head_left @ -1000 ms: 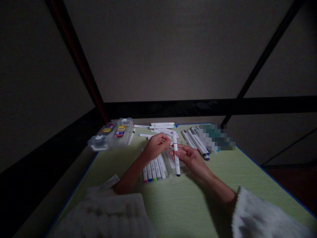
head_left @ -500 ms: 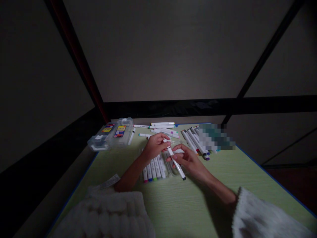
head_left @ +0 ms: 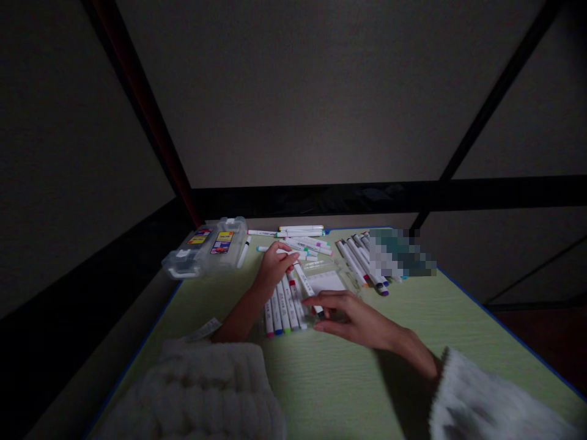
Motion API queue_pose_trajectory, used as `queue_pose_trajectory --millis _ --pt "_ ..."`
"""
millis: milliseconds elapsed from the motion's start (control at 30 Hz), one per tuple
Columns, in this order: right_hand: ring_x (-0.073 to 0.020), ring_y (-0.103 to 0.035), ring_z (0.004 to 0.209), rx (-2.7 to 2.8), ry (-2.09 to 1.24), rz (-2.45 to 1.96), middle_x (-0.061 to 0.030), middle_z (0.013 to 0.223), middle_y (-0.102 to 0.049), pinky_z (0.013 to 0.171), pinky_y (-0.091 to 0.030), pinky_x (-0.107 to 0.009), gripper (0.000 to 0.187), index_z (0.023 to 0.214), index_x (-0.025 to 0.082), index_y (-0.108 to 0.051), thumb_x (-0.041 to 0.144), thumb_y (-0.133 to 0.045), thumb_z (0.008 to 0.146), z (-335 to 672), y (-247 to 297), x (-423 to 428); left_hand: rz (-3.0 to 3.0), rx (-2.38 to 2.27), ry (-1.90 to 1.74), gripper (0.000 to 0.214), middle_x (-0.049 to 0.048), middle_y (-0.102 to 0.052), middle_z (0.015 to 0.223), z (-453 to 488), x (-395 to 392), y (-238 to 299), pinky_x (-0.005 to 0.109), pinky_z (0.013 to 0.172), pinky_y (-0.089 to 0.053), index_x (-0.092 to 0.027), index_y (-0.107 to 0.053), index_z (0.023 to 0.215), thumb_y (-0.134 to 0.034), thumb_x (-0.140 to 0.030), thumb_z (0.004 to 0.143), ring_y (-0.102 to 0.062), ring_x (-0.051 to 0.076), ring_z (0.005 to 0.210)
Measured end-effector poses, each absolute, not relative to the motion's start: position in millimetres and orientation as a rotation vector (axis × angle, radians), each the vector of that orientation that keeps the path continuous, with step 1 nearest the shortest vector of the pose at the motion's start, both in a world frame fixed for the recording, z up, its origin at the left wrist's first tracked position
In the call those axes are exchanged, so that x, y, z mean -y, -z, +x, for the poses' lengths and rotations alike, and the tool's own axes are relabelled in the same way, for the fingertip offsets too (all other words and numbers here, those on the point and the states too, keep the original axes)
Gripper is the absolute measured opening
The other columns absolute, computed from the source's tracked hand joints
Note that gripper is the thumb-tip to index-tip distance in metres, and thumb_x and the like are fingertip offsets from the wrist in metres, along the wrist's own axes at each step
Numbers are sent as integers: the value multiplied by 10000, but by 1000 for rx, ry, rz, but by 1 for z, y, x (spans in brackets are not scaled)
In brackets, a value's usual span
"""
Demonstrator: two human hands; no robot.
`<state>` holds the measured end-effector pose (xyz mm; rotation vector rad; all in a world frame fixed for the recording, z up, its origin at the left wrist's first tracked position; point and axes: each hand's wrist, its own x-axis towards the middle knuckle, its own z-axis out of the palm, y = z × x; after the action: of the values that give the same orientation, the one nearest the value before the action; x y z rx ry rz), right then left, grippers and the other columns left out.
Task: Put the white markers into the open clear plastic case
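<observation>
My left hand pinches the upper end of a white marker, whose dark end points down toward me. At the marker's lower end is my right hand, with thumb and forefinger spread apart around it; whether a fingertip touches it I cannot tell. Directly left of this marker, several white markers lie side by side in a row, their coloured ends toward me, partly under my left wrist. A clear plastic case with a white insert sits behind my right fingers.
Loose markers lie at the table's back edge. To the right is another group of thicker markers, beside a pixelated patch. Clear plastic cases with colourful labels stand at the back left, next to a single marker. The table is pale green with blue edging.
The held marker has moved left and lower, toward the row. My right hand has loosened from it, its fingers now spread, while my left hand keeps hold of the upper end.
</observation>
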<state>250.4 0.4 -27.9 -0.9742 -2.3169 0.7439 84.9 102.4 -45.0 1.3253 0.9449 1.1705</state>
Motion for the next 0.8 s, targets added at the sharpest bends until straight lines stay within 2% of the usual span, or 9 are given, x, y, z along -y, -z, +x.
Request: queue_pose_trajectory --millis 233,500,800 --pt "-167 -547 830 2484 -519 -953 -70 909 -602 734 -430 -302 340 1164 179 -514 318 -409 873 250 31 -1 1301 -994 -1163 305 -63 -563 477 87 -102 49 154 402 -283 -182 -381 673 -642 -305 575 -402 33 360" --pt "-157 -568 773 2586 -321 -920 -53 871 -630 697 -418 -286 298 1051 177 -581 333 -394 879 248 37 -1 1412 -1057 -1104 180 -28 -584 547 83 -94 40 182 476 -353 -157 -438 633 -599 -233 608 -470 60 459" --pt "-151 -551 725 2653 -158 -965 -33 829 -615 660 -380 -277 295 1028 186 -573 353 -380 881 245 42 -1 1565 -1124 -1084 84 -22 -564 570 79 -103 46 218 547 -414 -137 -517 612 -578 -194 608 -530 97 543"
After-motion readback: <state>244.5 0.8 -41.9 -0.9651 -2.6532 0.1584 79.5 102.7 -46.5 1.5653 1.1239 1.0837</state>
